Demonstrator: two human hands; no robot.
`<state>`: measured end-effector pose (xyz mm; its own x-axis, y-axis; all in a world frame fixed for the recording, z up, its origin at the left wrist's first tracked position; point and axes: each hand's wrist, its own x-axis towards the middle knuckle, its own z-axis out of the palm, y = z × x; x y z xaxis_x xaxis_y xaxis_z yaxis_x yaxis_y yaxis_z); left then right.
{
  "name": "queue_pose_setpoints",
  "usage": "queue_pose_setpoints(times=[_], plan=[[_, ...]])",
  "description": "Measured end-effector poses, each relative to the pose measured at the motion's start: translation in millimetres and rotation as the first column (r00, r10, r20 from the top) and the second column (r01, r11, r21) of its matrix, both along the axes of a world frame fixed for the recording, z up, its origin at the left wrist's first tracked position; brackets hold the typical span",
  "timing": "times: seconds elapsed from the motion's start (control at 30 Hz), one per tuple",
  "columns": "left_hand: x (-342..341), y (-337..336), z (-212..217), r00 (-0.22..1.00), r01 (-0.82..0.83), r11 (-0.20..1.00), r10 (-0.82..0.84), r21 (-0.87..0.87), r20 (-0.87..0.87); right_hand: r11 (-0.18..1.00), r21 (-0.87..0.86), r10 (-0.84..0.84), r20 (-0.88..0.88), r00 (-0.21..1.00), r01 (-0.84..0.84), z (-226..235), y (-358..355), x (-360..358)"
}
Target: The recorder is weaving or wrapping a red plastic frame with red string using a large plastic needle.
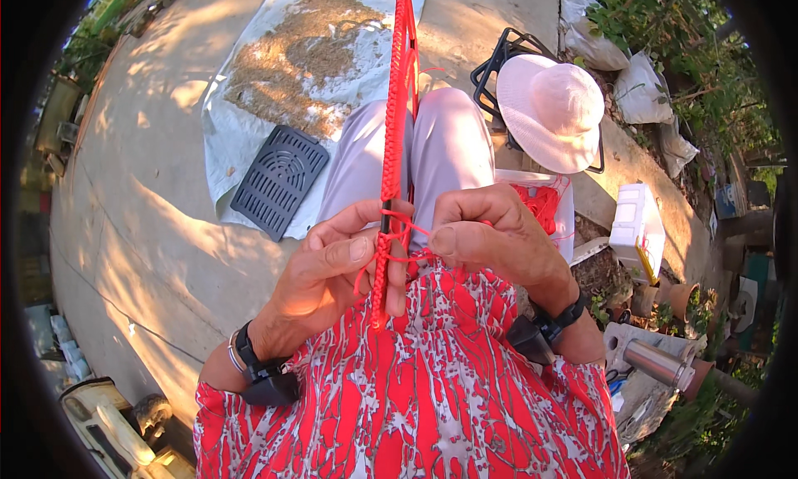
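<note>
A grey tarp [249,138] spreads ahead, a white hat [550,112] to your right. Over your lap, your left hand [332,271] grips the red braided strap [397,122]; your right hand [482,230] pinches its thin red cord [413,227].

Strong, warm daylight is cast across the scene, and the pale concrete ground [158,188] is dappled with soft-edged leaf shadows. The round pink sun hat [551,112] is nearly washed out by glare. The centre is rendered sharp — colours are heavily saturated there. Straight edges are bent toward the rim by the fisheye lens, and the corners are swallowed by a black vignette.
</note>
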<state>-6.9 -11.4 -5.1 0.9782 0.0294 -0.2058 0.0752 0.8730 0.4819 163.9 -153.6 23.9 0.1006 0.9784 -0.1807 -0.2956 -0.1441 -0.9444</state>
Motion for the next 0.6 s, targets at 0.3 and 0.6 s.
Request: queue_pose_setpoints(times=[0.3,0.6], plan=[[6,-8,-11,1.0,-0.013,0.998,0.014,-0.069,0.008,0.998,0.059,0.027,-0.096,0.995,-0.021,38,9,-16],[24,-18,-20,0.999,-0.02,1.0,0.021,-0.012,0.032,0.958,0.263,0.002,0.398,0.918,-0.116,43,27,-39]])
